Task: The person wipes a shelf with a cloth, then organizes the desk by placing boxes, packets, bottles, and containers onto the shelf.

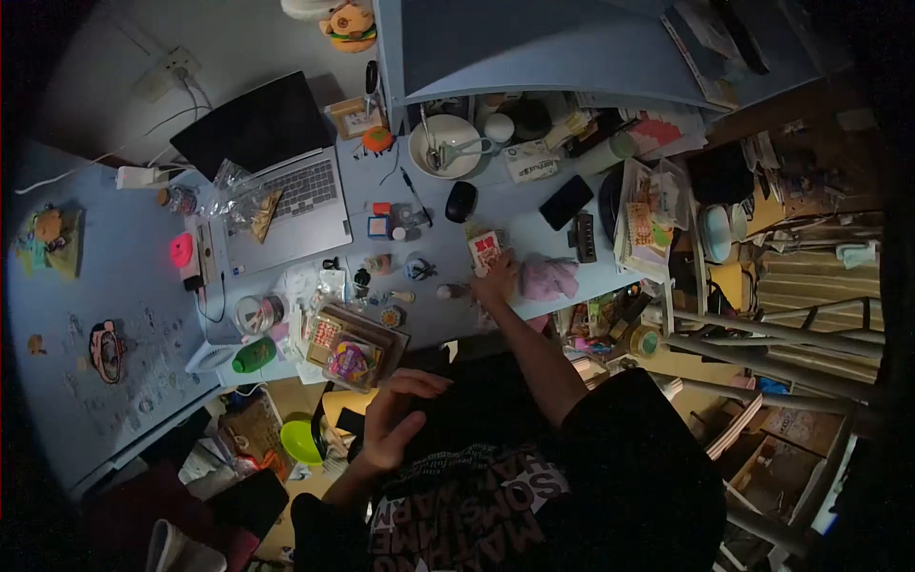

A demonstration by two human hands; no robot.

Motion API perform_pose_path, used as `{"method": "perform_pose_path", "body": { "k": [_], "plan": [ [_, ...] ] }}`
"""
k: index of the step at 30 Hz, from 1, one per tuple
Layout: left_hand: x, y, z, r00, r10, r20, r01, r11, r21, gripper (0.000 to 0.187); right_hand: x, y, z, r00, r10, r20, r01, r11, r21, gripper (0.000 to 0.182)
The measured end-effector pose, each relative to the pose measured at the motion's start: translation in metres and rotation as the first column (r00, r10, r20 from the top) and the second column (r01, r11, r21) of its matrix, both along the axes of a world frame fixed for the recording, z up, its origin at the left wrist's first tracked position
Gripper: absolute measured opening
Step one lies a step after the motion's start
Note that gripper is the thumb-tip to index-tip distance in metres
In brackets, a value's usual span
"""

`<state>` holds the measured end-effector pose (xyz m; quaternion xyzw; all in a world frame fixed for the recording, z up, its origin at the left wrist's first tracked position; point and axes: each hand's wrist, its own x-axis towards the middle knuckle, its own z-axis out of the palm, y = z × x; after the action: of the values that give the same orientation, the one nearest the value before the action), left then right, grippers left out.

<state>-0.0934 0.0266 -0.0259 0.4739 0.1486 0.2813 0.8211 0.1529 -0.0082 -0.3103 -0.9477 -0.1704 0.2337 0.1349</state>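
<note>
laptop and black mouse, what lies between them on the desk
In the head view, a small red-and-blue box and a pen lie between the laptop and the mouse.

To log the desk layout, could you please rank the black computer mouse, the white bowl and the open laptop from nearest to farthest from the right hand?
From the right hand:
1. Black computer mouse, just beyond it.
2. White bowl, farther back under the shelf.
3. Open laptop, far left.

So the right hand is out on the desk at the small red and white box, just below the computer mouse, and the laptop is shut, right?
Not quite: in the head view the laptop is open. The right hand is at the small red and white box, below the computer mouse.
</note>
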Motion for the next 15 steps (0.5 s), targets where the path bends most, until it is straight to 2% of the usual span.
{"method": "perform_pose_path", "body": {
  "k": [4,6,7,9,10,12,13,15],
  "plan": [
    [0.003,0.007,-0.009,0.998,-0.044,-0.039,0.043,0.998,-0.041,0.024,0.002,-0.013,0.002,0.999,-0.001,0.051,0.001,1.000,0.005,0.095],
    [0.009,0.008,-0.012,0.996,-0.065,-0.060,0.062,0.996,-0.062,0.023,0.010,-0.021,-0.001,0.988,0.032,-0.152,-0.009,0.989,0.151,0.083],
    [0.013,0.008,-0.014,0.994,-0.074,-0.080,0.067,0.995,-0.078,0.022,0.011,-0.024,-0.005,0.988,0.024,-0.149,-0.001,0.988,0.153,0.083],
    [0.021,0.010,-0.021,0.992,-0.082,-0.094,0.074,0.993,-0.088,0.021,0.016,-0.031,-0.033,0.998,0.025,-0.057,-0.006,0.953,0.304,0.081],
    [0.026,0.009,-0.025,0.991,-0.072,-0.112,0.061,0.993,-0.105,0.020,0.020,-0.034,-0.037,0.998,0.024,-0.053,-0.007,0.952,0.306,0.081],
    [0.038,0.005,-0.034,0.990,-0.059,-0.128,0.043,0.991,-0.125,0.019,0.024,-0.037,-0.022,0.958,-0.018,-0.286,0.109,0.946,0.305,0.078],
    [0.044,0.005,-0.038,0.983,-0.044,-0.179,0.024,0.993,-0.115,0.017,0.027,-0.040,-0.015,0.957,-0.010,-0.288,0.102,0.947,0.305,0.078],
    [0.050,0.004,-0.046,0.967,0.004,-0.253,-0.027,0.996,-0.089,0.016,0.027,-0.042,-0.011,0.990,0.067,-0.120,-0.007,0.896,0.444,0.075]
  ]
}}
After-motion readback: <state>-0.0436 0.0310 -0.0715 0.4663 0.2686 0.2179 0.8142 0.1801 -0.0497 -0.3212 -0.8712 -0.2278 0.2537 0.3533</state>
